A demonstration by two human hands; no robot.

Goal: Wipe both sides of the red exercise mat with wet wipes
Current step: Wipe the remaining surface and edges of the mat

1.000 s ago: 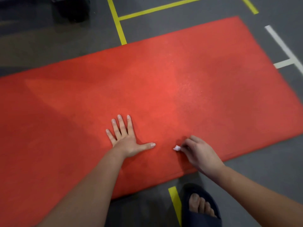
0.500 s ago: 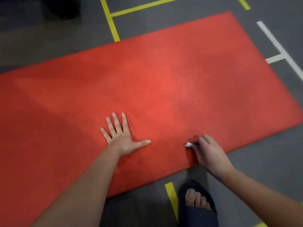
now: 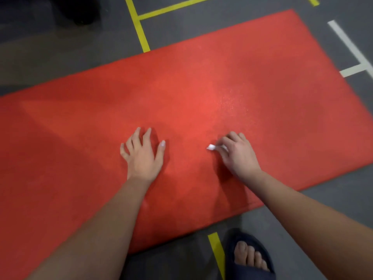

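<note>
The red exercise mat lies flat on the dark floor and fills most of the view. My left hand rests on the mat near its front edge, fingers apart and slightly arched, holding nothing. To its right, my right hand presses down on the mat with its fingers closed on a small crumpled white wet wipe; only a corner of the wipe shows. A patch of the mat beyond my right hand glistens as if damp.
Yellow floor tape runs behind the mat, and another yellow strip lies in front. White tape marks the floor at the right. My foot in a dark slipper stands by the mat's near edge. A dark object sits at top left.
My right hand has moved with the wipe farther onto the mat, away from the front edge. My left hand has shifted forward, its fingers lifting from flat to arched.
</note>
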